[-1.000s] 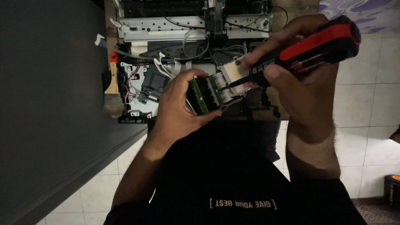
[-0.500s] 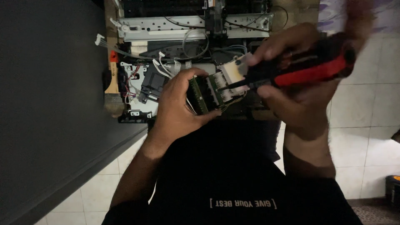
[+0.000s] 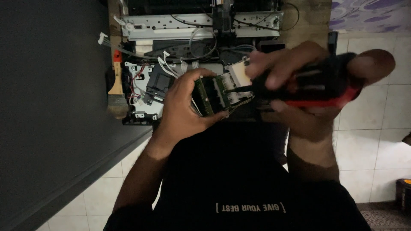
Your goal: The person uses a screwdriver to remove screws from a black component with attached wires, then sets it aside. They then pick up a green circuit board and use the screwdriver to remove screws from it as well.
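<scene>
we are clamping the small green circuit-board module [image 3: 212, 95] in our left hand [image 3: 184, 107], just below the opened printer chassis [image 3: 192, 25]. our right hand [image 3: 308, 85], wrapped round the red-and-black screwdriver [image 3: 317, 87], is rolling over since a second ago, tip staying at the module.

1. No packages, signs or screens show.
2. The only label-like mark is a line of white print [image 3: 250, 208] across the person's black shirt [image 3: 257, 179], low in the view and upside down.
</scene>
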